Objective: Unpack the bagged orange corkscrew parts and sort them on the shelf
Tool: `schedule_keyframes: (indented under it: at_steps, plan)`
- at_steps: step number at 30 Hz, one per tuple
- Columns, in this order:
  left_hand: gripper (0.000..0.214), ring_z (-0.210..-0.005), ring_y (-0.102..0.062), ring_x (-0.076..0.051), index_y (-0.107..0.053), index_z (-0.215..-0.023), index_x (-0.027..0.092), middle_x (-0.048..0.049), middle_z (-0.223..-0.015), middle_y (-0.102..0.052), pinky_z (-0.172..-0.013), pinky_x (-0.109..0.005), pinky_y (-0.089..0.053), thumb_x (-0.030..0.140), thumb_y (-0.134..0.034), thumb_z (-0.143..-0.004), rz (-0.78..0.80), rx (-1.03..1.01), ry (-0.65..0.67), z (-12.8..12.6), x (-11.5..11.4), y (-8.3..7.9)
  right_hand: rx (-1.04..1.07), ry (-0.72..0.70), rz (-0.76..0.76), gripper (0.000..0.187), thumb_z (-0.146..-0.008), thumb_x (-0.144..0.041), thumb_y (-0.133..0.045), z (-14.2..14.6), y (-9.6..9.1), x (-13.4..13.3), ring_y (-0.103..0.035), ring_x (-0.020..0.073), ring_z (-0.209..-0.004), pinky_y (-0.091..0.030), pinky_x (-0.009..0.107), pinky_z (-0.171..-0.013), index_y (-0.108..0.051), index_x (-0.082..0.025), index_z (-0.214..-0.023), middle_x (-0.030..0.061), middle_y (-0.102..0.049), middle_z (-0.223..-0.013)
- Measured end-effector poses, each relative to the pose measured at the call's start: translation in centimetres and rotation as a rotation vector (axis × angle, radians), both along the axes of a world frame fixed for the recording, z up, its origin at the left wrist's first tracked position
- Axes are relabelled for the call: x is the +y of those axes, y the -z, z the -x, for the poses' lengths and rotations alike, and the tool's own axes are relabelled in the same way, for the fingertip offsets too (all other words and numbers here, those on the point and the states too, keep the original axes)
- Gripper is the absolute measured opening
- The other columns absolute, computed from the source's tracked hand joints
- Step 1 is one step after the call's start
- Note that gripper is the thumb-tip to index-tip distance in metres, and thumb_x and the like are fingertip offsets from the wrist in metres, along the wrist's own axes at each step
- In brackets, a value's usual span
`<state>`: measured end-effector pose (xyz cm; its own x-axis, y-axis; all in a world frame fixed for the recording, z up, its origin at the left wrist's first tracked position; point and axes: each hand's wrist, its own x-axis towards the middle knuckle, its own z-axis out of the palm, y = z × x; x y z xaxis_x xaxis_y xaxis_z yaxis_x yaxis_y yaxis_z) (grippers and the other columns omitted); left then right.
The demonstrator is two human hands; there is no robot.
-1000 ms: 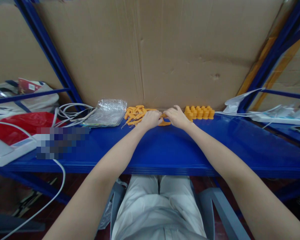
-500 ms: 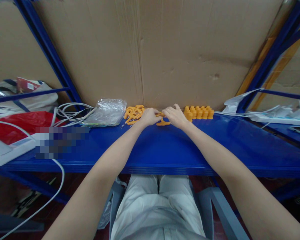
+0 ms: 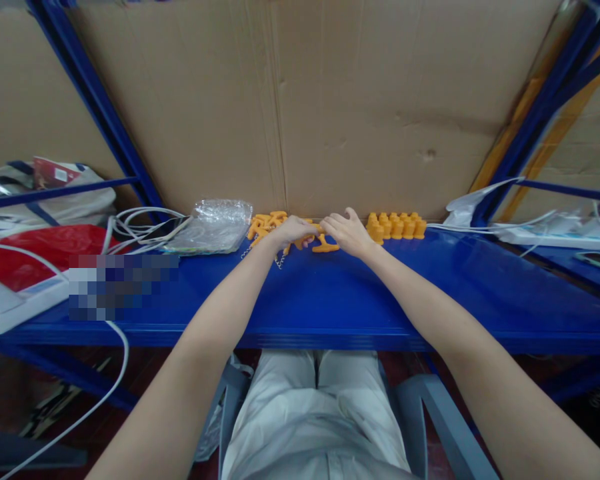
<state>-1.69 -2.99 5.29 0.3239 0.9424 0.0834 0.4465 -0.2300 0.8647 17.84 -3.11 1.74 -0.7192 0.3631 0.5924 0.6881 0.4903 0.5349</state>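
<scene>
Both my hands meet at the back of the blue shelf [image 3: 330, 300], against the cardboard wall. My left hand [image 3: 290, 232] is closed over a small orange plastic piece with a thin metal chain [image 3: 279, 260] dangling under it. My right hand [image 3: 349, 232] pinches at another orange piece [image 3: 325, 245] lying flat between the hands. A loose heap of orange pieces [image 3: 263, 223] lies just left of my left hand. Several upright orange pieces [image 3: 397, 225] stand in rows right of my right hand.
A crumpled clear plastic bag [image 3: 215, 223] and coiled white cables [image 3: 140, 223] lie to the left, with a red bag [image 3: 45, 243] and a white box [image 3: 10, 303] further left. A white power strip [image 3: 550, 233] sits at the right. Blue rack posts frame the cardboard [image 3: 330, 100].
My left hand has lifted slightly off the heap with an orange piece, and a chain now hangs beneath it. My right hand has barely moved.
</scene>
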Motion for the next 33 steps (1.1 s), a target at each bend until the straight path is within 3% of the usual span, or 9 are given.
schedule_keyframes:
  at_steps: [5, 11, 17, 22, 33]
  plan:
    - [0.017, -0.051, -0.054, -0.012, -0.066, -0.062, 0.013, -0.0011, -0.05, -0.057, -0.057, -0.028, -0.052, 0.023, -0.074, -0.073, 0.148, -0.128, 0.102, 0.2, 0.2, 0.1, 0.012, -0.012, -0.012, 0.033, -0.101, -0.009, -0.034, -0.1, -0.1, -0.2, -0.056, 0.025, -0.108, -0.029, 0.046, -0.103, -0.062, -0.018, -0.116, 0.0127, -0.07, -0.114]
    - [0.018, -0.051, -0.055, -0.013, -0.066, -0.064, 0.014, -0.0016, -0.052, -0.057, -0.059, -0.032, -0.055, 0.026, -0.07, -0.076, 0.142, -0.122, 0.147, -0.1, 0.3, 0.7, 0.035, -0.013, 0.035, 0.032, -0.1, -0.011, -0.035, -0.4, -0.4, -0.5, -0.055, 0.026, -0.109, -0.028, 0.046, -0.103, -0.063, -0.019, -0.112, 0.0131, -0.07, -0.114]
    - [0.024, -0.051, -0.055, -0.011, -0.062, -0.056, 0.015, -0.0012, -0.052, -0.059, -0.054, -0.025, -0.05, 0.023, -0.072, -0.076, 0.008, -0.077, 0.143, -0.1, 0.0, 1.2, 0.011, -0.003, 0.08, 0.03, -0.099, -0.015, -0.038, -0.5, -0.2, -0.5, -0.055, 0.027, -0.108, -0.029, 0.048, -0.106, -0.061, -0.015, -0.118, 0.015, -0.07, -0.109]
    - [0.026, -0.047, -0.051, -0.007, -0.062, -0.057, 0.014, 0.0017, -0.051, -0.057, -0.05, -0.019, -0.044, 0.027, -0.073, -0.077, -0.092, -0.02, 0.135, 0.0, 0.3, 1.6, -0.005, -0.009, 0.12, 0.032, -0.099, -0.017, -0.041, -0.3, 0.2, -0.4, -0.056, 0.0279, -0.112, -0.029, 0.053, -0.108, -0.059, -0.011, -0.126, 0.0181, -0.069, -0.117]
    - [0.024, -0.047, -0.05, -0.008, -0.062, -0.055, 0.016, 0.0018, -0.049, -0.059, -0.051, -0.02, -0.042, 0.026, -0.07, -0.075, -0.24, 0.049, 0.093, 0.1, 1.2, 2.0, -0.009, 0.047, 0.111, 0.026, -0.101, -0.015, -0.041, 0.3, -0.1, -0.2, -0.058, 0.0251, -0.1, -0.028, 0.054, -0.109, -0.062, -0.015, -0.115, 0.0132, -0.071, -0.104]
